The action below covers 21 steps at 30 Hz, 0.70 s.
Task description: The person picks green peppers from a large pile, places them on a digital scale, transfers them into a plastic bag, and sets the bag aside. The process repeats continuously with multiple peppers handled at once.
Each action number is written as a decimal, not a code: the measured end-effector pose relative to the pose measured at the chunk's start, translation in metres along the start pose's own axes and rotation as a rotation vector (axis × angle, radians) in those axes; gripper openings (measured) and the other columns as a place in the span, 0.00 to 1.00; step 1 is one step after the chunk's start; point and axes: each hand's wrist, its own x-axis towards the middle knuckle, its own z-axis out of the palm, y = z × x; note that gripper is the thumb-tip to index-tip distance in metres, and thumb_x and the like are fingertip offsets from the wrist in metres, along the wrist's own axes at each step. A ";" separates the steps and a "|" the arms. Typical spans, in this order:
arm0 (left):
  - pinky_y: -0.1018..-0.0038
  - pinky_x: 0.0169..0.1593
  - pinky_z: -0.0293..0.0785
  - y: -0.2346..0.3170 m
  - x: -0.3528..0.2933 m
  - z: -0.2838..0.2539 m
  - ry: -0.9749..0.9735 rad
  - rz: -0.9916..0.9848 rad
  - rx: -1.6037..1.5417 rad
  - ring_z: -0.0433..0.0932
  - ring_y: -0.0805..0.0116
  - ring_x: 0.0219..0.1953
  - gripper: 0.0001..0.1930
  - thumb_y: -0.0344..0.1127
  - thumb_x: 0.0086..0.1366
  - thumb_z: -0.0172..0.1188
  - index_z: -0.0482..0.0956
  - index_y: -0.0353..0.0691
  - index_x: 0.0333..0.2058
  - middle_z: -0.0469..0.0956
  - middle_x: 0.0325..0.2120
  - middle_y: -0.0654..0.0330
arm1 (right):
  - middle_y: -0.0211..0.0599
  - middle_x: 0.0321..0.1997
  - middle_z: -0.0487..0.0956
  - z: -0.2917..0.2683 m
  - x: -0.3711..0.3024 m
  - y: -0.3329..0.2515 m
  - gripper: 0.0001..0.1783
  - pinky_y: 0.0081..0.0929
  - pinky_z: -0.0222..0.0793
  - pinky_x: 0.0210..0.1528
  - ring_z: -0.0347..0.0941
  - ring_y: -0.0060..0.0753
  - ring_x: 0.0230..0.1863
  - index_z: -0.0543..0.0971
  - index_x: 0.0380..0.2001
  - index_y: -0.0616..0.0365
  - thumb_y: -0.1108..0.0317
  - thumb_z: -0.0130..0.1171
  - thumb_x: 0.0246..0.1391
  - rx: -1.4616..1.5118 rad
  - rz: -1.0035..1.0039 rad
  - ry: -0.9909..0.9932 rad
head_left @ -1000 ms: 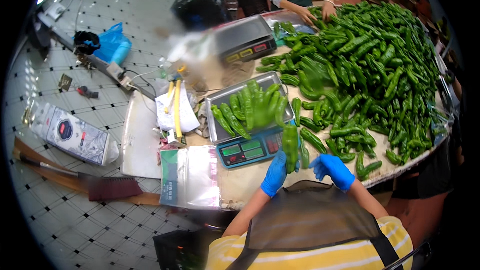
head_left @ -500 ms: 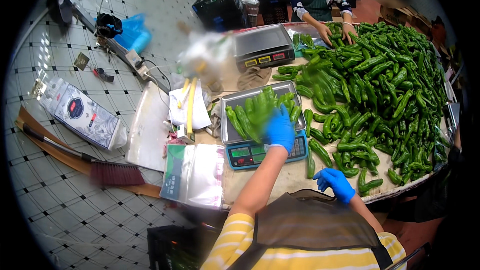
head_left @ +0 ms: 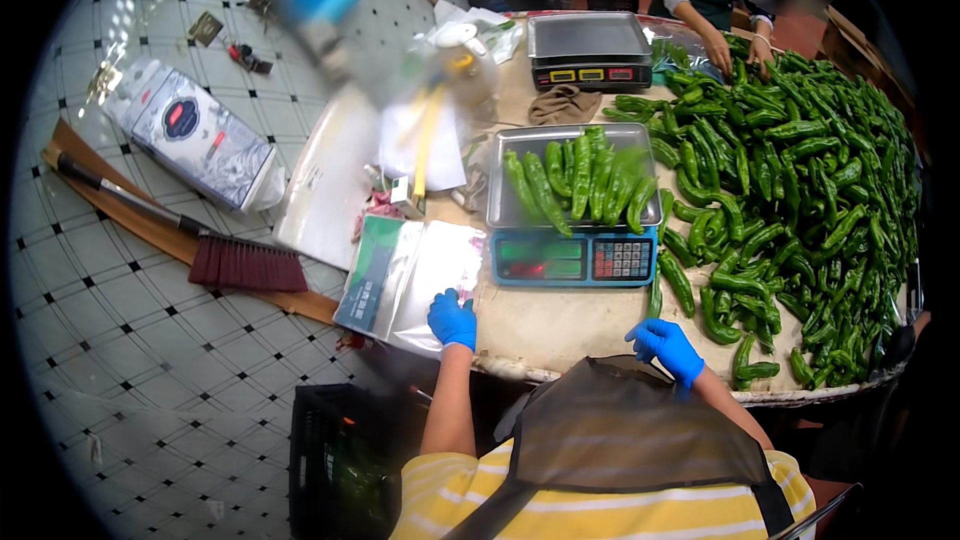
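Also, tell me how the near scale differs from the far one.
The near scale has a blue body; the far scale has a black one. Green peppers cover much of the near scale's tray; the far scale's tray is fully visible. Both trays are grey and rectangular.

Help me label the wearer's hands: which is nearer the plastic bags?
Left. The left hand is over the near right corner of the plastic bags; the right hand is well to their right, beside the apron.

Left of the blue scale (head_left: 589, 260), pale lettering (head_left: 360, 306) marks the plastic packaging (head_left: 430, 270), and farther left an oval label (head_left: 181, 120) marks the carton (head_left: 228, 162).
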 end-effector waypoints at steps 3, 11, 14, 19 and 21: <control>0.57 0.37 0.72 -0.038 -0.011 0.018 0.041 -0.089 -0.024 0.76 0.50 0.34 0.17 0.39 0.46 0.74 0.75 0.42 0.28 0.73 0.30 0.52 | 0.31 0.28 0.78 0.017 0.007 -0.009 0.13 0.19 0.71 0.31 0.74 0.20 0.28 0.81 0.37 0.58 0.61 0.54 0.61 -0.053 -0.009 -0.053; 0.58 0.42 0.73 -0.049 -0.004 0.037 -0.103 -0.201 -0.337 0.77 0.47 0.38 0.13 0.33 0.49 0.70 0.75 0.39 0.32 0.77 0.34 0.48 | 0.32 0.28 0.77 0.065 0.032 -0.018 0.14 0.20 0.72 0.33 0.75 0.22 0.29 0.81 0.37 0.60 0.61 0.53 0.61 -0.113 0.025 -0.132; 0.58 0.42 0.73 -0.052 0.001 0.038 -0.227 -0.243 -0.374 0.78 0.48 0.39 0.08 0.35 0.53 0.67 0.78 0.40 0.30 0.78 0.36 0.48 | 0.32 0.28 0.77 0.081 0.038 -0.023 0.14 0.21 0.72 0.33 0.74 0.23 0.29 0.81 0.38 0.60 0.61 0.53 0.61 -0.122 0.022 -0.146; 0.59 0.38 0.73 -0.060 0.016 0.038 -0.145 -0.100 -0.377 0.77 0.50 0.34 0.11 0.37 0.50 0.72 0.77 0.40 0.23 0.76 0.30 0.51 | 0.33 0.28 0.77 0.099 0.045 -0.029 0.14 0.21 0.72 0.34 0.74 0.23 0.29 0.81 0.38 0.61 0.61 0.53 0.61 -0.123 0.012 -0.139; 0.59 0.38 0.73 -0.062 0.023 0.012 -0.030 0.042 -0.279 0.76 0.50 0.34 0.13 0.39 0.48 0.74 0.77 0.41 0.22 0.74 0.30 0.54 | 0.33 0.29 0.77 0.105 0.046 -0.031 0.14 0.21 0.72 0.34 0.74 0.23 0.29 0.81 0.38 0.60 0.61 0.53 0.61 -0.127 0.014 -0.144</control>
